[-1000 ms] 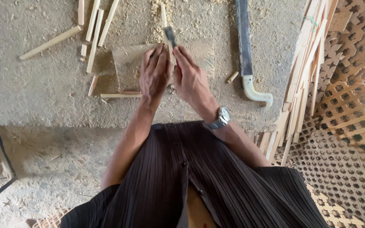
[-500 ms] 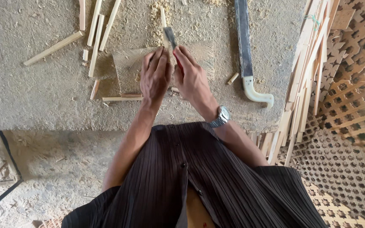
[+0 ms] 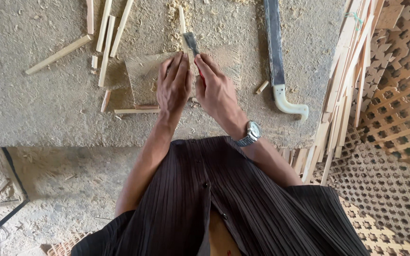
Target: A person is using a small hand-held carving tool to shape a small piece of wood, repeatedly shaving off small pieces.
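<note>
While both hands press down side by side on a flat wooden block (image 3: 143, 80), the left hand (image 3: 173, 85) lies palm-down with its fingers (image 3: 179, 66) straight and held together, flat on the block's top. The right hand (image 3: 214, 90) sits just beside it, fingers (image 3: 205, 64) curled and closed around the red handle of a chisel (image 3: 191, 45). The chisel's dark metal blade sticks out beyond the fingertips of both hands, its tip resting on a thin wooden strip (image 3: 182, 19) that runs away from the fingers into a scatter of sawdust. A metal wristwatch (image 3: 251, 133) circles the right wrist. Beyond the right hand's knuckles, well apart from them, lies a long dark machete (image 3: 275, 47) with a pale hooked handle. On the far side of the left hand's fingers, several loose wooden slats (image 3: 105, 42) lie on the concrete floor (image 3: 34, 109). Further out past the right hand, a bundle of longer slats (image 3: 347, 80) leans over a wooden lattice panel (image 3: 395, 118).
</note>
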